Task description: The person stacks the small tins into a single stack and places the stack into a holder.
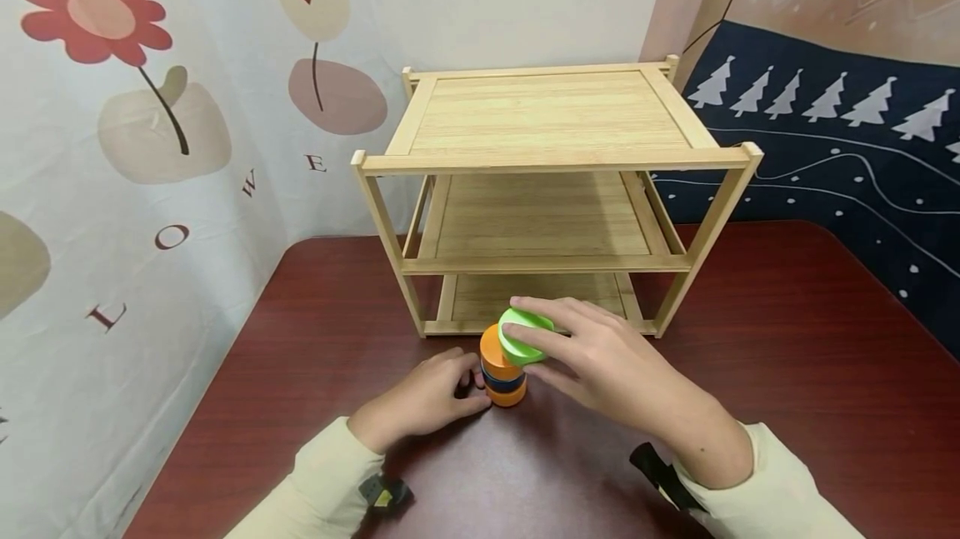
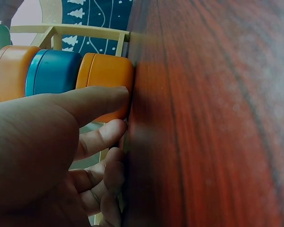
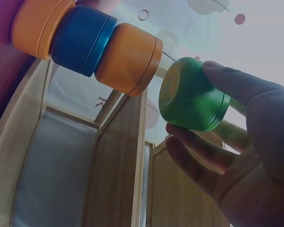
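Observation:
A stack of small round lidded tins stands on the table: an orange tin [image 1: 506,396] at the bottom, a dark blue tin [image 2: 57,71] in the middle, another orange tin [image 3: 128,59] on top. My right hand [image 1: 600,347] holds a green tin [image 3: 191,97] between thumb and fingers. The right wrist view shows it slightly tilted, just above the top orange tin with a small gap. Low at the stack's left side is my left hand [image 1: 427,396]; its thumb touches the bottom orange tin, and its other fingers are loosely bent beside it.
Behind the stack stands a wooden three-tier shelf [image 1: 555,114], its lowest front rail close to the tins. The reddish-brown table [image 1: 300,331] extends to both sides. Printed cloths [image 1: 225,64] hang behind and at the left.

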The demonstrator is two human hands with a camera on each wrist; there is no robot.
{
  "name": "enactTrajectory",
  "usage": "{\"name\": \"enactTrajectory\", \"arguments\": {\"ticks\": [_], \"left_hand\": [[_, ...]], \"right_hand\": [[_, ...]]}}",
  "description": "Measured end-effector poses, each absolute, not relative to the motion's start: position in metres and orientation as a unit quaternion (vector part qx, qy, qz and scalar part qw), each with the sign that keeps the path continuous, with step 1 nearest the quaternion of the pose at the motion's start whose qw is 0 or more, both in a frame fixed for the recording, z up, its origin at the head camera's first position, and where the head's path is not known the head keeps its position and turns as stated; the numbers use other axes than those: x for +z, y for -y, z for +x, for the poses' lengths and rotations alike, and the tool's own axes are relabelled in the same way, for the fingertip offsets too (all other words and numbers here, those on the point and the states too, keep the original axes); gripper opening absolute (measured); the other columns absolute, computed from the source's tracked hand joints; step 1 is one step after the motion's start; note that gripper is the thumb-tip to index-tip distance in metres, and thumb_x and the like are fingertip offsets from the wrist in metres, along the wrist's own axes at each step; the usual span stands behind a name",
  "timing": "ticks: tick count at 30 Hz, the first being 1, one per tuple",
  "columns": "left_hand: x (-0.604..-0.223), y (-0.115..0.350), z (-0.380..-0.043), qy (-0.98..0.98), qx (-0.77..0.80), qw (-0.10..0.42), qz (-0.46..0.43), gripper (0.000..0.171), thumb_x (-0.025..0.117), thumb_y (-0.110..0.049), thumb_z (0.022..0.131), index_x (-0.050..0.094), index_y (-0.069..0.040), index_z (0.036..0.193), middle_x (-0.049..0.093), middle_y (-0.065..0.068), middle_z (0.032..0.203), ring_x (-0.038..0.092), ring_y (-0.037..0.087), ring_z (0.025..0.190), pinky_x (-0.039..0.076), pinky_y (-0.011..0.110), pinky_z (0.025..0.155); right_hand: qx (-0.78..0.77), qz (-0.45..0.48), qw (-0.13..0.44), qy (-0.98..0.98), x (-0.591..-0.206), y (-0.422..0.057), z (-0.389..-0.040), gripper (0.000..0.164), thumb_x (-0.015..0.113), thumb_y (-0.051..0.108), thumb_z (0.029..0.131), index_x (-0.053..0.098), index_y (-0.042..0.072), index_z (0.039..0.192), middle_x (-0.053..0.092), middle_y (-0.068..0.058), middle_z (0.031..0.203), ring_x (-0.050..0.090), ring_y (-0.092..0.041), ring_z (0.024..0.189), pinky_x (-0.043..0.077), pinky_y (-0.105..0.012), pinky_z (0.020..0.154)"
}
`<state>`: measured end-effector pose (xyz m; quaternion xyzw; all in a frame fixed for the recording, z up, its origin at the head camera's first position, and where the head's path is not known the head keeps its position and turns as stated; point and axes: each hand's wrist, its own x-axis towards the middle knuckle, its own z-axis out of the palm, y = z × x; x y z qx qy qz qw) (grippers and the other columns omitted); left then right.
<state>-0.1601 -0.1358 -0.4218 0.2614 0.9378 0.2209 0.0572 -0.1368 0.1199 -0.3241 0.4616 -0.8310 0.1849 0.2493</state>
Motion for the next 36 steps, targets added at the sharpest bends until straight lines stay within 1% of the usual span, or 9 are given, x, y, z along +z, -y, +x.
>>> {"name": "enactTrajectory", "arguments": {"ticks": [6, 11, 19, 26, 33, 36], "left_hand": [[-0.422, 0.135, -0.16, -0.938, 0.222, 0.056, 0.262, 0.022, 0.078, -0.031, 0.087, 0.061, -0.018, 0.093, 0.052, -0.006, 0.081, 0.047, 0.006, 0.072, 0.042, 0.024, 0.066], [-0.422, 0.135, -0.16, -0.937, 0.223, 0.052, 0.264, 0.022, 0.078, -0.031, 0.086, 0.061, -0.018, 0.092, 0.052, -0.006, 0.081, 0.046, 0.005, 0.071, 0.042, 0.024, 0.066], [-0.422, 0.136, -0.159, -0.935, 0.225, 0.049, 0.269, 0.021, 0.078, -0.03, 0.086, 0.061, -0.018, 0.092, 0.051, -0.005, 0.08, 0.046, 0.005, 0.07, 0.042, 0.023, 0.065], [-0.423, 0.137, -0.159, -0.935, 0.226, 0.054, 0.269, 0.021, 0.077, -0.03, 0.087, 0.061, -0.018, 0.092, 0.051, -0.006, 0.081, 0.046, 0.005, 0.071, 0.042, 0.023, 0.065], [-0.425, 0.138, -0.16, -0.932, 0.227, 0.045, 0.278, 0.021, 0.077, -0.03, 0.087, 0.061, -0.019, 0.092, 0.051, -0.007, 0.081, 0.046, 0.005, 0.071, 0.042, 0.022, 0.065], [-0.424, 0.138, -0.16, -0.931, 0.229, 0.044, 0.28, 0.021, 0.077, -0.03, 0.087, 0.061, -0.019, 0.092, 0.051, -0.006, 0.08, 0.046, 0.005, 0.071, 0.042, 0.022, 0.065]], "right_hand": [[0.179, 0.452, 0.259, 0.834, -0.325, -0.117, -0.138, 0.054, 0.086, 0.021, 0.078, 0.067, 0.017, 0.128, 0.062, -0.007, 0.137, 0.065, -0.025, 0.115, 0.054, -0.044, 0.094], [0.186, 0.451, 0.266, 0.831, -0.328, -0.115, -0.14, 0.053, 0.087, 0.02, 0.077, 0.068, 0.016, 0.127, 0.063, -0.009, 0.136, 0.066, -0.026, 0.113, 0.056, -0.042, 0.09], [0.2, 0.452, 0.262, 0.829, -0.332, -0.112, -0.141, 0.053, 0.086, 0.019, 0.078, 0.067, 0.015, 0.128, 0.062, -0.01, 0.137, 0.066, -0.026, 0.113, 0.057, -0.039, 0.087], [0.218, 0.453, 0.264, 0.823, -0.336, -0.108, -0.141, 0.054, 0.086, 0.016, 0.078, 0.067, 0.014, 0.128, 0.061, -0.012, 0.137, 0.065, -0.026, 0.117, 0.057, -0.038, 0.087], [0.237, 0.454, 0.274, 0.814, -0.34, -0.105, -0.142, 0.056, 0.086, 0.013, 0.078, 0.065, 0.014, 0.13, 0.06, -0.012, 0.138, 0.064, -0.025, 0.116, 0.058, -0.037, 0.085], [0.239, 0.455, 0.275, 0.813, -0.341, -0.104, -0.142, 0.056, 0.086, 0.013, 0.078, 0.065, 0.014, 0.13, 0.06, -0.012, 0.139, 0.064, -0.026, 0.116, 0.057, -0.039, 0.087]]}}
